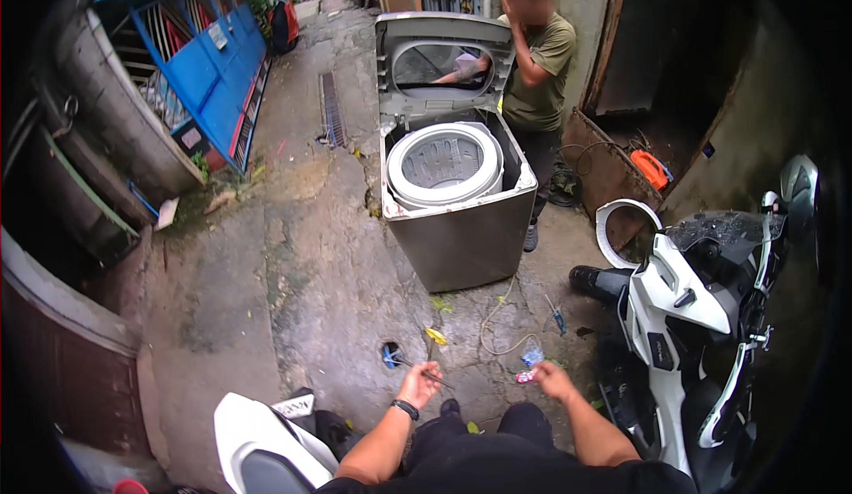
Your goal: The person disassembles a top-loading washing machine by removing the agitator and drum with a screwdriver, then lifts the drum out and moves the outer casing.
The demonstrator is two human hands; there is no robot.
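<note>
My left hand (420, 386) is closed around a thin dark rod-like tool (436, 377), and a blue piece (389, 355) with a dark round part shows at its far end. I cannot tell whether that piece belongs to the tool. My right hand (552, 381) pinches a small red-and-white item (525, 376). Just beyond it is a crumpled clear bluish plastic piece (532, 353). Ahead of both hands stands a grey top-loading washing machine (461, 241), lid (444, 25) raised and white-rimmed tub (445, 165) exposed. A yellow-handled tool (435, 336) lies on the ground between.
A pale cord (485, 330) and a blue-handled tool (559, 320) lie on the concrete. White motorcycles stand at right (679, 290) and lower left (257, 441). A white ring (606, 228) leans near a doorway. Behind the washer stands another person (546, 77), one arm behind the lid.
</note>
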